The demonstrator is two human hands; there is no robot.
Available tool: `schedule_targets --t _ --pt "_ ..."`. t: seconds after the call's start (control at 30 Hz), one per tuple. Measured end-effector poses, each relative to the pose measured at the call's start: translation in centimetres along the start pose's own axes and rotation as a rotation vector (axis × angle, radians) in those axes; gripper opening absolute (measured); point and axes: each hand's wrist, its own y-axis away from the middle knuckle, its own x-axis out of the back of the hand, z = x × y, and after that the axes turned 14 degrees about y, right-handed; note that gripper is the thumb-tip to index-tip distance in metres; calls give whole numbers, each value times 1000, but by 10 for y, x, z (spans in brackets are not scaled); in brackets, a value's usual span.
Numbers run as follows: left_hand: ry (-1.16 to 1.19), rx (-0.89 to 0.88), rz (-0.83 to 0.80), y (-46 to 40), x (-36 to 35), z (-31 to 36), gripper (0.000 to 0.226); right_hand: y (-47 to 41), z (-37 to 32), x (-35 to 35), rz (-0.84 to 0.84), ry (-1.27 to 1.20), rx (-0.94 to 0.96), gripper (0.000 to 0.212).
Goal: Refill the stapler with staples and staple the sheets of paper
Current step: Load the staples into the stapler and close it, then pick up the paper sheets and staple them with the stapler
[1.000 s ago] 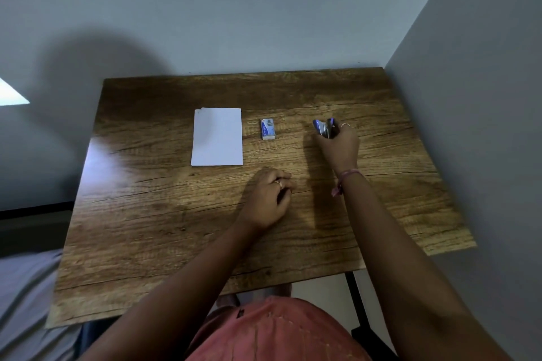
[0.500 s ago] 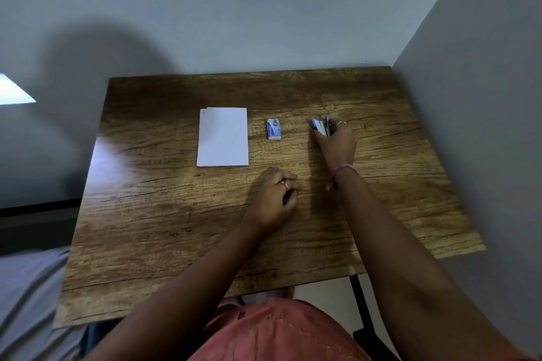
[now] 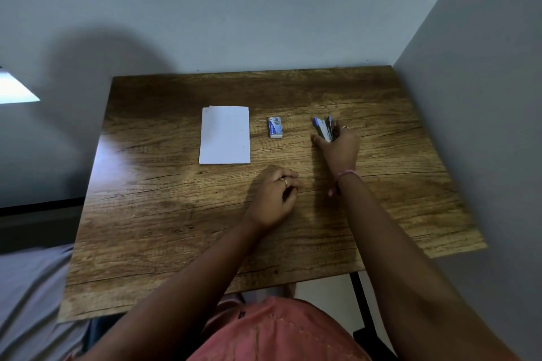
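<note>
Barely shifted, right hand (image 3: 340, 146) grips hinged blue stapler (image 3: 324, 128).

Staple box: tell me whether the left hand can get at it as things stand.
Probably yes. The left hand rests on the table holding nothing, and only bare wood lies between it and the staple box.

White sheets of paper (image 3: 225, 135), blue-and-white staple box (image 3: 275, 127), blue stapler (image 3: 324, 129), brown wood-grain table (image 3: 176, 214).

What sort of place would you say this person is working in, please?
Probably a small desk in a room corner, at home or in an office. A wood-grain table stands against plain grey walls, with sheets of paper, a staple box and a stapler in the right hand.
</note>
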Motion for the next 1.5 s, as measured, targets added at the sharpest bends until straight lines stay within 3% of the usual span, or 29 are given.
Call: schedule_targets --t 0.23,0.33,0.43,0.57,0.67,0.77,0.97,1.2,1.5 --pt "133 14 56 -2 22 5 21 6 -5 3 -10 88 50 58" --pt "151 4 225 -6 41 6 22 21 -20 7 48 70 141 54" --pt "116 6 451 -13 68 -2 21 35 -39 -2 62 -16 270 37" --pt "49 117 591 -21 101 -18 24 50 -61 -16 -115 -134 266 24" --pt "-1 325 578 -26 116 -26 33 58 -76 -29 -301 -193 229 25" --pt "-76 556 455 -29 127 -41 48 63 -90 -44 -408 -197 199 34" --pt "-121 629 374 -35 124 -34 60 64 -108 -55 -377 -133 190 49" --pt "312 751 503 -30 141 -34 47 58 -102 -55 -404 -237 72 38" --pt "774 737 297 -19 151 -18 31 54 -86 -22 -818 -670 -45 28"
